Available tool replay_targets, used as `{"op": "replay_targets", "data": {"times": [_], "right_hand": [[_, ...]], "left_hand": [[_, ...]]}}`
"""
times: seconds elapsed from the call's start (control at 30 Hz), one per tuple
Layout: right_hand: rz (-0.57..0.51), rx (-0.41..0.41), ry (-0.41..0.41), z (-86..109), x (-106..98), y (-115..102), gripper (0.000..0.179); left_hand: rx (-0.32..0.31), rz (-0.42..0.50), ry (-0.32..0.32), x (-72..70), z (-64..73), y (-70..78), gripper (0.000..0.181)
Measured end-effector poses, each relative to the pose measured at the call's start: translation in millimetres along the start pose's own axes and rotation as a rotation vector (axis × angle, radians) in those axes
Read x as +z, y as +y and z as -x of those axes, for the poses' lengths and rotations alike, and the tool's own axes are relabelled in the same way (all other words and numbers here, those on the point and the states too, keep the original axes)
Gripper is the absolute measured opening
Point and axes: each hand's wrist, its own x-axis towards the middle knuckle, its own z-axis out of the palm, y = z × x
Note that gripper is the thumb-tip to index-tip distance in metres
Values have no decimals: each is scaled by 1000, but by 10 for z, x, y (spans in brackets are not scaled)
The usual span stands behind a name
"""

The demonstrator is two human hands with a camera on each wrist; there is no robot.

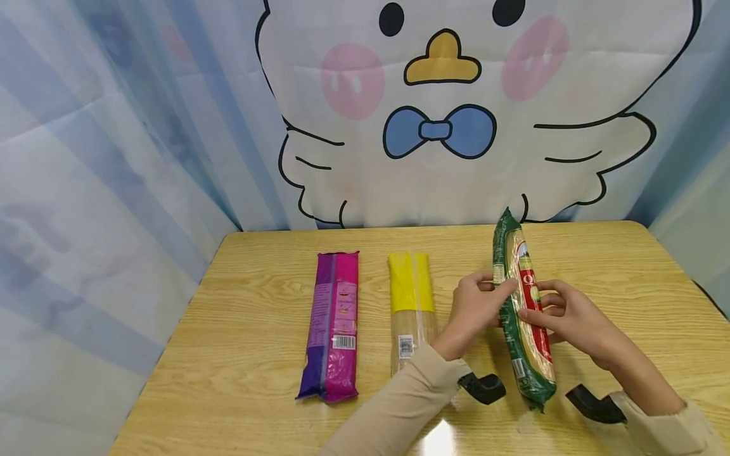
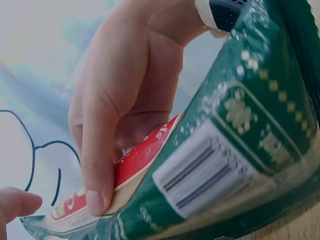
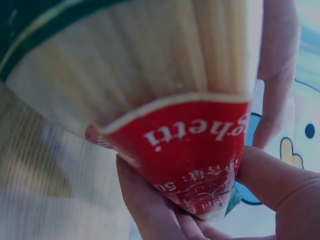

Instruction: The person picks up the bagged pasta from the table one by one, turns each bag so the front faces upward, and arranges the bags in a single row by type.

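Observation:
A spaghetti pack (image 1: 529, 348), green at its ends with a red label, stands tilted over the table's right half, held in both hands. My left hand (image 1: 474, 307) grips its left edge, thumb on the front and fingers mostly hidden behind. From the other side my right hand (image 1: 578, 322) holds it, thumb across the label. The left wrist view shows a barcode (image 2: 200, 167) near the pack's lower end. Pale strands and the red label (image 3: 185, 150) fill much of the right wrist view.
A pink and purple packet (image 1: 340, 316) lies on the wooden table (image 1: 251, 354) at left. Beside it is a yellow-topped clear packet (image 1: 410, 285), its lower part covered by the left sleeve (image 1: 399, 402). A cartoon-printed curtain (image 1: 439, 183) hangs behind the table.

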Motion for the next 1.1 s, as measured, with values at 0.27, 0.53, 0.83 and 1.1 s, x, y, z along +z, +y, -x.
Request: {"op": "replay_targets", "data": {"times": [0.27, 0.53, 0.83, 1.1], "right_hand": [[42, -25, 26, 7, 30, -57, 78], [167, -57, 81, 15, 81, -102, 80], [291, -92, 151, 27, 147, -151, 77], [369, -87, 173, 45, 210, -173, 78]], "left_hand": [[-1, -53, 60, 48, -5, 14, 48], [33, -39, 60, 62, -14, -18, 38], [47, -36, 93, 98, -23, -48, 39], [41, -40, 134, 142, -15, -97, 40]]}}
